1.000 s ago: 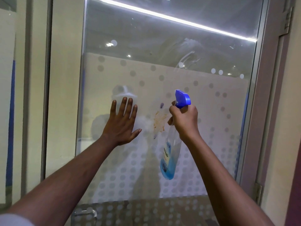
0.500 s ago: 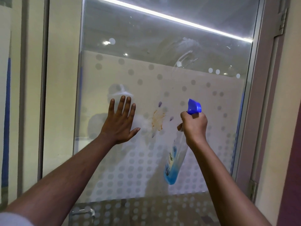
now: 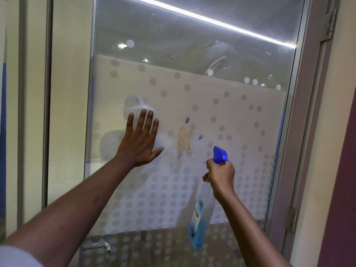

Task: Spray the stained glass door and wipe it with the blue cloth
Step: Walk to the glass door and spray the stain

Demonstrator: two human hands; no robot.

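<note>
The glass door (image 3: 192, 89) fills the view, frosted with grey dots on its lower half. An orange-brown stain (image 3: 184, 138) sits at mid height, with a few small dark specks around it. My left hand (image 3: 139, 140) lies flat on the glass just left of the stain, fingers spread upward. My right hand (image 3: 221, 176) grips the neck of a clear spray bottle (image 3: 199, 218) holding blue liquid; its blue nozzle (image 3: 220, 154) is below and right of the stain. No blue cloth is in view.
A metal door frame (image 3: 300, 116) with hinges (image 3: 290, 218) runs down the right side, beside a cream wall. A metal handle (image 3: 96, 245) shows at the door's lower left. Smear marks (image 3: 217, 54) streak the clear upper glass. More panels stand at the left.
My right hand has carried the spray bottle down and to the right, away from the stain, which is now uncovered. My left hand has stayed flat on the glass.
</note>
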